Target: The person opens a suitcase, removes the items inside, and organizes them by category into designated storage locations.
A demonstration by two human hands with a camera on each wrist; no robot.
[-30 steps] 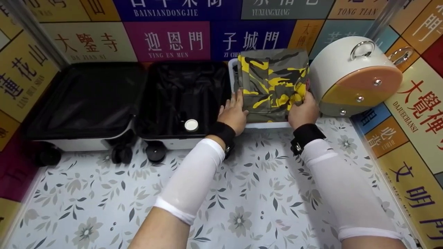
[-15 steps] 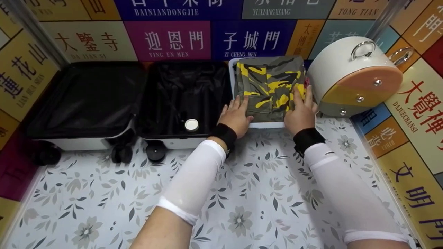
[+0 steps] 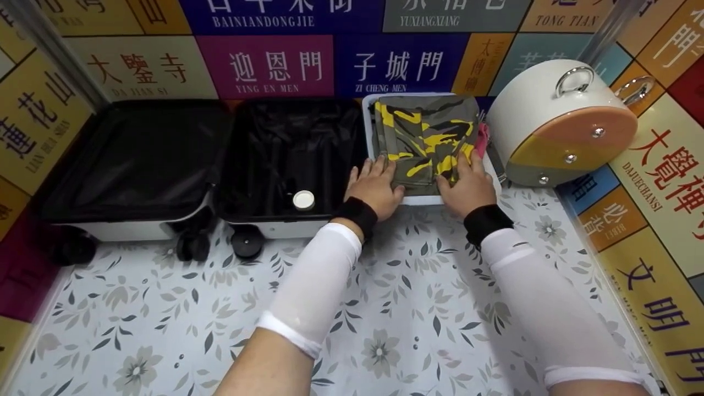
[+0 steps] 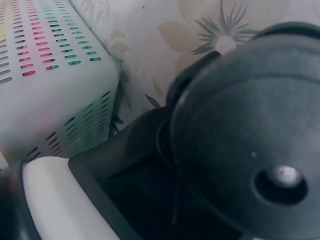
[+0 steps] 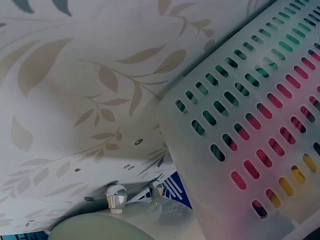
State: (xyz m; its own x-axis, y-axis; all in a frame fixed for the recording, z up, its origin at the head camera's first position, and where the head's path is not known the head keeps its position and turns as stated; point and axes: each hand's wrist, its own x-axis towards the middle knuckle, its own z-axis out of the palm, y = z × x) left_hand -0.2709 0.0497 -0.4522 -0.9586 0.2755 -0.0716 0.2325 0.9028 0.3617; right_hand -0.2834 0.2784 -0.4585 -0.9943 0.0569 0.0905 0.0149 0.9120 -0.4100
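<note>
A folded camouflage garment in grey, black and yellow lies on top of the white plastic basket in the head view. My left hand rests at its near left corner, fingers spread, thumb over the basket's front rim. On the near right part of the cloth lies my right hand, fingers extended and pressing on it. Something pink shows at the basket's right side. Both wrist views miss the hands and show slotted basket walls, with pink, green and yellow contents behind the slots.
Left of the basket stands an open suitcase with black lining and a round white object at its near edge. Its black wheel fills the left wrist view. A white rounded case with metal handles stands to the right.
The garment has come down and lies flatter in the basket. My right hand has let go of its right edge and shifted left, onto the cloth. My left hand has barely moved.
</note>
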